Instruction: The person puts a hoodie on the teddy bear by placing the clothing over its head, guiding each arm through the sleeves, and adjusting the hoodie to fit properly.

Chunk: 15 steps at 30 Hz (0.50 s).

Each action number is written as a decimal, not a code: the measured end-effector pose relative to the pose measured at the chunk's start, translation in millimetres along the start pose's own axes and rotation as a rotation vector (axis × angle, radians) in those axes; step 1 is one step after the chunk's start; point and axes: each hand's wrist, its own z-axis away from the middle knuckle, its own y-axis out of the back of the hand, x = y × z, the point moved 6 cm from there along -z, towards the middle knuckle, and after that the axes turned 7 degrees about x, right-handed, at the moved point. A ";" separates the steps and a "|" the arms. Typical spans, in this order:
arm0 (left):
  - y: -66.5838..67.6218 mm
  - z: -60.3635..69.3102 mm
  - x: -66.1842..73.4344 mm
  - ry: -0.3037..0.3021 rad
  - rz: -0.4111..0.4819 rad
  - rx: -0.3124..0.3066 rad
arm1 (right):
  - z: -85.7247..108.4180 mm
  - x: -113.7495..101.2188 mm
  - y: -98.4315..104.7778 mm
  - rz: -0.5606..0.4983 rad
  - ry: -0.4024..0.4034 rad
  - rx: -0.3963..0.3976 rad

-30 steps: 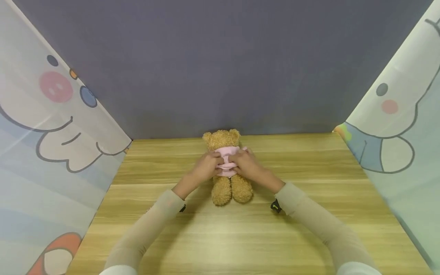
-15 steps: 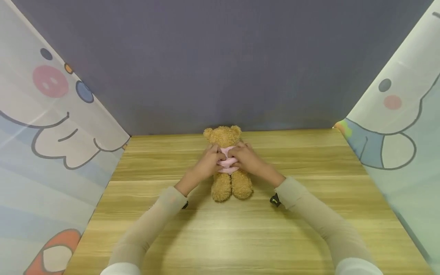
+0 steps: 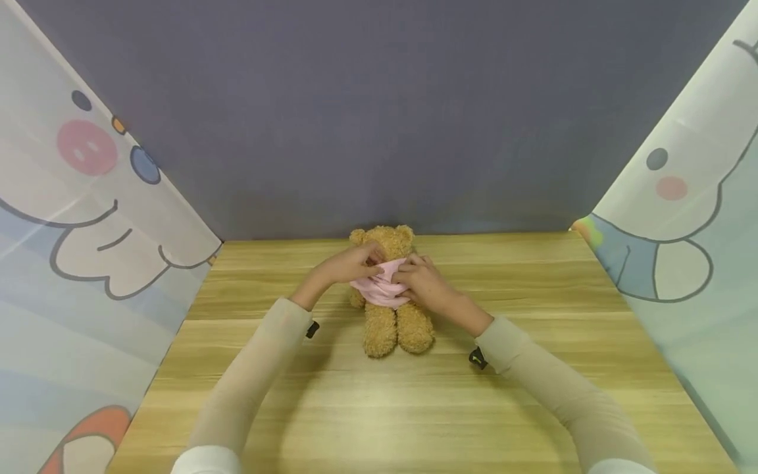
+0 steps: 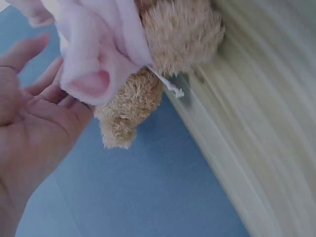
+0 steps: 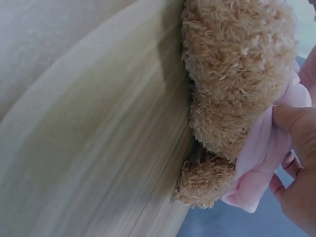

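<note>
A brown curly-furred teddy bear (image 3: 385, 240) sits near the back of the table, legs toward me. It wears a pink top (image 3: 381, 289), gathered in folds at the chest. My left hand (image 3: 353, 264) is at the bear's upper chest, below its face. In the left wrist view its fingers (image 4: 47, 81) are loosely extended beside a hanging pink sleeve (image 4: 91, 74), the thumb side apart. My right hand (image 3: 428, 284) pinches the pink top on the other side, thumb (image 5: 289, 117) over the cloth. A knotted white cord (image 4: 170, 88) hangs at the top's edge.
The wood-grain table (image 3: 379, 408) stretches in front of the bear. A dark grey panel (image 3: 379, 118) rises right behind it. Cartoon-printed cloths (image 3: 77, 217) flank the table on both sides.
My left hand has let go of the lower part of the pink top and moved up toward the bear's head. The top's left side now hangs spread wider. My right hand stays on the cloth.
</note>
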 end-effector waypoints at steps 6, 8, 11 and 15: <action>-1.5 -23.2 1.9 -0.026 -0.193 0.092 | 0.0 -0.3 3.2 0.038 -0.018 -0.019; -1.1 -25.4 2.5 -0.012 -0.260 0.181 | -1.9 0.0 5.3 0.067 -0.061 -0.041; -0.6 -23.6 0.3 0.036 -0.362 0.291 | -3.2 -1.5 9.0 0.104 -0.133 -0.055; -0.5 -19.7 -6.8 0.124 -0.431 0.381 | 0.7 -7.8 9.4 0.121 -0.174 -0.049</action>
